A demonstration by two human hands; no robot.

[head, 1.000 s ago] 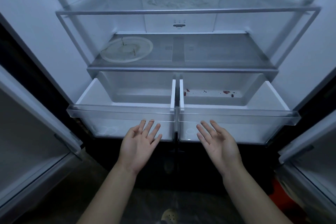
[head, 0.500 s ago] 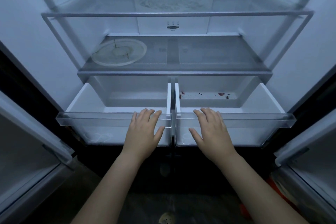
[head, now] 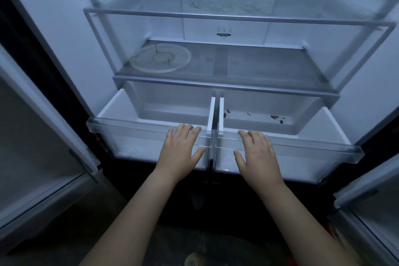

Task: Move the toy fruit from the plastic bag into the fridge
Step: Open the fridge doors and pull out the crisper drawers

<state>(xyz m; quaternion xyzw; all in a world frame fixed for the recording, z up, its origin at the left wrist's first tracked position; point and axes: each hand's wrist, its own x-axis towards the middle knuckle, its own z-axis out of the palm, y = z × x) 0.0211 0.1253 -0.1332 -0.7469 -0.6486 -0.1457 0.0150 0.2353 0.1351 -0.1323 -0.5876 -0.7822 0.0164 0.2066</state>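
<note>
The fridge stands open with both doors swung wide. Two clear crisper drawers are pulled out at the bottom. My left hand (head: 180, 148) lies flat against the front of the left drawer (head: 121, 127), fingers over its top rim. My right hand (head: 257, 151) rests the same way on the front of the right drawer (head: 319, 147). Neither hand holds anything. The right drawer has a few small dark red scraps (head: 274, 117) on its floor. No toy fruit or plastic bag is visible.
A round glass plate (head: 160, 59) lies at the left of the glass shelf (head: 269, 65) above the drawers. A second glass shelf (head: 237, 15) sits higher up. The left door (head: 36, 147) and the right door (head: 371, 207) flank me. The dark floor lies below.
Both hands rose from palms-up below the drawers and settled palm-down on the drawer fronts. The view has shifted slightly to the left, so the fridge sits further right in the frame.
</note>
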